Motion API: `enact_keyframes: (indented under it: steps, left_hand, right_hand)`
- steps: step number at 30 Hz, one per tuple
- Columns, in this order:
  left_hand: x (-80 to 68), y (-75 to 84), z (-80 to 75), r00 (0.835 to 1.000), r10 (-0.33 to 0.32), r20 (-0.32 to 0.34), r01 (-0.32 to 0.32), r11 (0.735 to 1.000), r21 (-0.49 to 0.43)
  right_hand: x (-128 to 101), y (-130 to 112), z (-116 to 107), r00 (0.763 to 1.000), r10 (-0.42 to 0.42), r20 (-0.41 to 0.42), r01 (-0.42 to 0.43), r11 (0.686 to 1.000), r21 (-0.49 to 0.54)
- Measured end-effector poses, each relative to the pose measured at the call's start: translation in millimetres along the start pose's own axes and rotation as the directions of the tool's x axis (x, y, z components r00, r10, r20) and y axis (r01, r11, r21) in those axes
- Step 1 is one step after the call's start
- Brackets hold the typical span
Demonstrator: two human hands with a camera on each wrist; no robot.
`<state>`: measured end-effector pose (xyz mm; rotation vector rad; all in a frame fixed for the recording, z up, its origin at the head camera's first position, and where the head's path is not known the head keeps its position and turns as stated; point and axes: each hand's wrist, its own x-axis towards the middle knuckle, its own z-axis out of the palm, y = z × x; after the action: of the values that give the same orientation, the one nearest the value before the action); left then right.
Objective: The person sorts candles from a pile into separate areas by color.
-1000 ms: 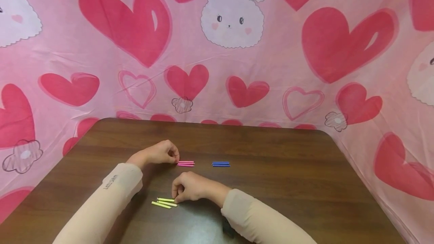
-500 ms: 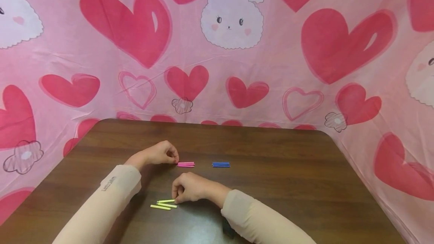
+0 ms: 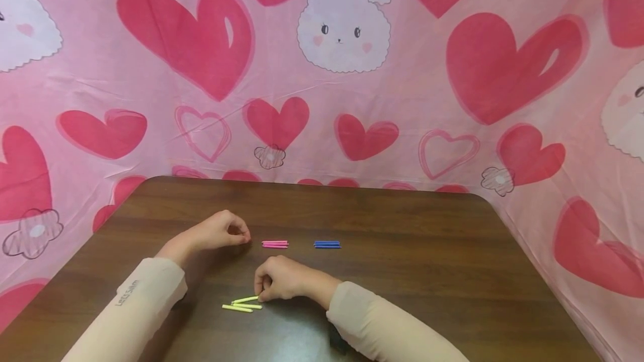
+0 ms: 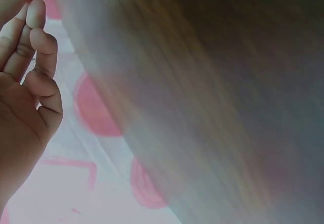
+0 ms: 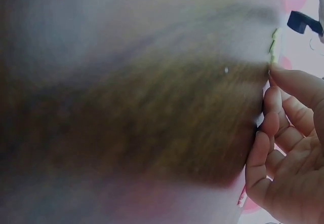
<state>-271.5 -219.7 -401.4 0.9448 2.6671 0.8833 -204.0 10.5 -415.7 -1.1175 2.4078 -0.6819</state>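
Observation:
My right hand (image 3: pixel 284 278) pinches the right end of a thin yellow stick (image 3: pixel 244 299) between thumb and index finger, low over the table. Two more yellow sticks (image 3: pixel 238 308) lie just in front of it, their left ends fanned apart. In the right wrist view, the yellow sticks (image 5: pixel 274 49) show beyond the thumb tip. My left hand (image 3: pixel 216 232) hovers left of a tidy row of pink sticks (image 3: pixel 275 244), clear of them. Thumb and fingertips of the left hand (image 4: pixel 28 77) meet with no stick showing between them; the other fingers curl loosely.
Blue sticks (image 3: pixel 327 244) lie in a neat row right of the pink ones. All rest on a dark brown wooden table (image 3: pixel 417 272). A pink cloth (image 3: pixel 372 94) with hearts and rabbits hangs behind it. Something dark (image 3: pixel 338 339) shows under the right sleeve.
My left hand has drawn back left from the pink sticks, which now lie closer together. The pinched yellow stick's left end has swung toward me, and the front yellow stick has turned slightly.

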Motion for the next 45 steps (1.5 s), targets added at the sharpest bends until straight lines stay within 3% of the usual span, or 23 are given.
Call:
enact_keyframes:
  steps: [18,24,36,45]
  left_hand:
    - [-56.1,17.6,-8.2,0.996,0.0,-0.089,-0.003,1.0,-0.031]
    - [-71.4,27.3,-4.1,0.994,0.057,-0.097,-0.06,0.998,-0.036]
    - [-82.6,35.4,10.9,0.978,0.181,-0.099,-0.187,0.981,-0.052]
    - [-85.4,37.1,22.0,0.988,0.149,-0.038,-0.152,0.983,-0.106]
  right_hand:
    - [-0.8,3.9,1.9,0.998,0.014,-0.058,-0.012,0.999,0.032]
    - [-1.1,6.4,0.4,0.998,0.016,-0.066,-0.013,0.999,0.052]
    - [-4.6,11.1,-5.4,0.997,0.026,-0.078,-0.015,0.991,0.136]
    - [-8.1,18.1,-10.3,0.993,0.049,-0.106,-0.031,0.986,0.165]
